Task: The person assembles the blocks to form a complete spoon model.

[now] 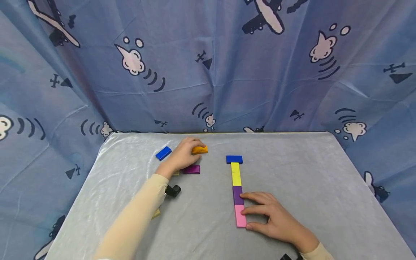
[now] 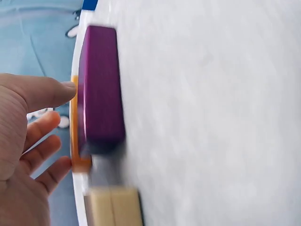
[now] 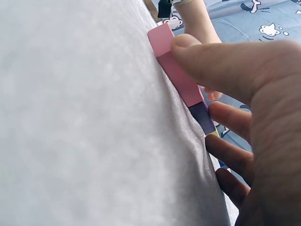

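My left hand (image 1: 186, 153) reaches to the back of the table, thumb and fingers around an orange block (image 1: 202, 150). Close in front of that hand lies a magenta-purple block (image 1: 191, 169), which covers part of the orange one in the left wrist view. A column of blocks runs toward me: a crosswise blue block (image 1: 234, 159), then a yellow block (image 1: 235, 174), a purple block (image 1: 238, 195) and a pink block (image 1: 240, 216). Spread along the column's right side, my right hand (image 1: 276, 218) touches the purple and pink blocks with its fingertips; its thumb is at the pink block's near corner.
Another blue block (image 1: 163, 153) lies left of my left hand. Wooden-coloured blocks (image 2: 115, 207) lie near the magenta one, and another shows beside my left sleeve (image 1: 136, 216). A patterned blue curtain (image 1: 208, 72) hangs behind the grey cloth-covered table (image 1: 308, 173).
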Demonstrator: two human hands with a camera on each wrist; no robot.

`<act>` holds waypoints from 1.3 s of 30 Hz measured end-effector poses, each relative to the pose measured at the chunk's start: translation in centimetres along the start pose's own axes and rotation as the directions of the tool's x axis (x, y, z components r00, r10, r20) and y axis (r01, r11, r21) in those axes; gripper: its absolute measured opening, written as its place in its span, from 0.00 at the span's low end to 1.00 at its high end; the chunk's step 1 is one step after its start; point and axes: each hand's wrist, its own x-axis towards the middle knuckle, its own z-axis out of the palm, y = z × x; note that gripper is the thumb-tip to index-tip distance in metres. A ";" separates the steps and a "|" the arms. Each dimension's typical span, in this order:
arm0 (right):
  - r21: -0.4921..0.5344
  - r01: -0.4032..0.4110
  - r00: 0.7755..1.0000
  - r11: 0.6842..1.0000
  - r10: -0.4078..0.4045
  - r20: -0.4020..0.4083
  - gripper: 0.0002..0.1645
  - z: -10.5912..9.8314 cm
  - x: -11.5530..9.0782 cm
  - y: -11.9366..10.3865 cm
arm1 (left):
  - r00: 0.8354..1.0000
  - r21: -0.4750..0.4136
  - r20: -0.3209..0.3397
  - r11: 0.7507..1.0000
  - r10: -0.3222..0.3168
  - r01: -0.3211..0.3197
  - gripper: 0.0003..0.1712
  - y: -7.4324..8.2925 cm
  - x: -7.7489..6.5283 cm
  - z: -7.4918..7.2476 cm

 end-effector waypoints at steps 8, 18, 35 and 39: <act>-0.007 -0.032 0.999 0.999 0.032 0.018 0.21 0.1 0.0 0.1 | 0.998 -0.013 -0.006 0.998 -0.059 0.059 0.21 -1.9 -1.2 -1.1; -0.009 -0.023 1.000 1.000 0.023 0.011 0.21 0.0 0.1 -0.1 | 0.997 -0.009 0.014 0.997 -0.079 0.079 0.13 -3.4 -2.1 -1.6; -0.022 -0.048 0.999 0.999 0.049 0.018 0.22 0.3 0.4 -0.2 | 0.998 -0.066 -0.024 0.997 -0.051 0.049 0.11 -4.4 -2.0 -1.9; -0.023 -0.030 1.000 0.999 0.030 0.007 0.22 0.3 0.3 -0.1 | 0.998 -0.111 -0.033 0.993 -0.044 0.040 0.11 -4.5 -2.1 -1.9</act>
